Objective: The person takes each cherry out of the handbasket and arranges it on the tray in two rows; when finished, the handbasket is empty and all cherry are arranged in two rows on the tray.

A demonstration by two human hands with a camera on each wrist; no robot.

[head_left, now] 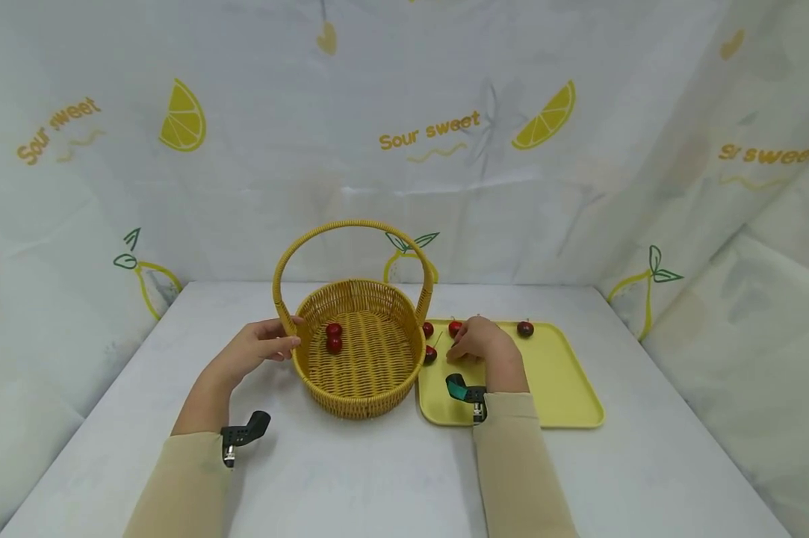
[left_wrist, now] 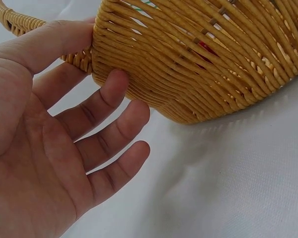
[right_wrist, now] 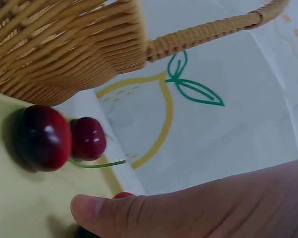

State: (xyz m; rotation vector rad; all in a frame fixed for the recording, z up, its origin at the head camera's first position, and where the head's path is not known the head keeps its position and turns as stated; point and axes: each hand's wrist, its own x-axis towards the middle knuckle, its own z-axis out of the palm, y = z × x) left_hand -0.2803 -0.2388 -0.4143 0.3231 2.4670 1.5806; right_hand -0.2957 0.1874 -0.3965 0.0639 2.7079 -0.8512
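A round yellow wicker basket (head_left: 357, 407) with a tall arched handle stands on the table, two red cherries (head_left: 334, 344) inside it. At its left side my left hand (head_left: 252, 351) pinches the rim beside the handle's foot between thumb and index finger; the other fingers are spread below. My right hand (head_left: 488, 344) reaches down over the yellow tray (head_left: 565, 381), fingers bent toward it. In the right wrist view its thumb lies against a dark cherry (right_wrist: 84, 233) cut off by the frame; the other fingertips are hidden, so a grip cannot be made out.
Two cherries (right_wrist: 42, 138) lie on the tray's left side by the basket, one with a green stem. Another cherry (head_left: 454, 327) sits just behind my right hand, and one (head_left: 525, 329) near the tray's back edge. A lemon-printed cloth (head_left: 276, 172) hangs behind the table.
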